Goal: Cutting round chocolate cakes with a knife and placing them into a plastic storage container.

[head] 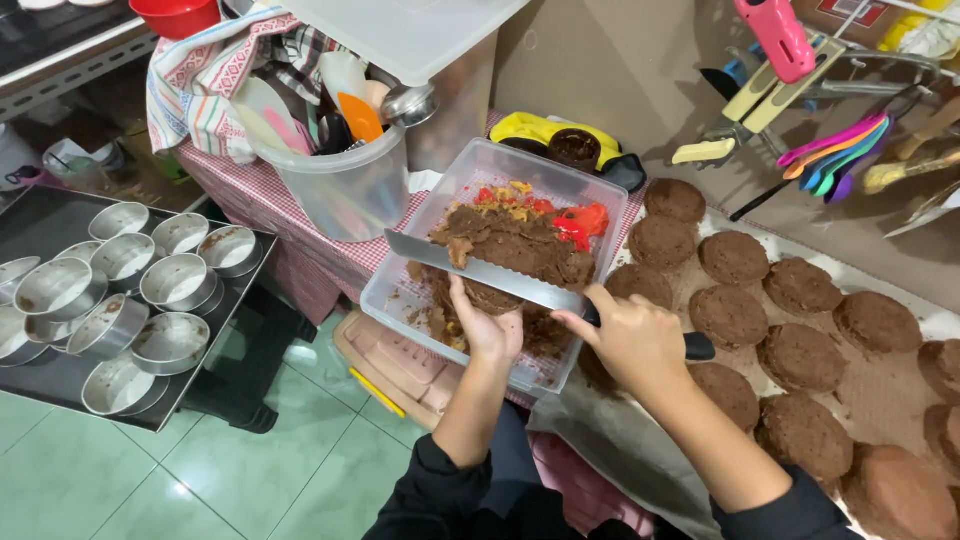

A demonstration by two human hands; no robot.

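Observation:
My right hand [630,335] grips the black handle of a long serrated knife [470,268], its blade lying flat across a clear plastic tub [590,195]. A pile of brown cake scraps with red and yellow bits [520,240] rests on the blade and in the tub. My left hand [487,325] holds a small round brown cake [490,297] just under the blade, over the tub.
Several round brown cakes [730,315] lie on brown paper to the right. A black tray [70,370] with several empty round metal tins stands at the left. A clear bucket of utensils [345,185] sits behind the tub; tools hang on the wall at the right.

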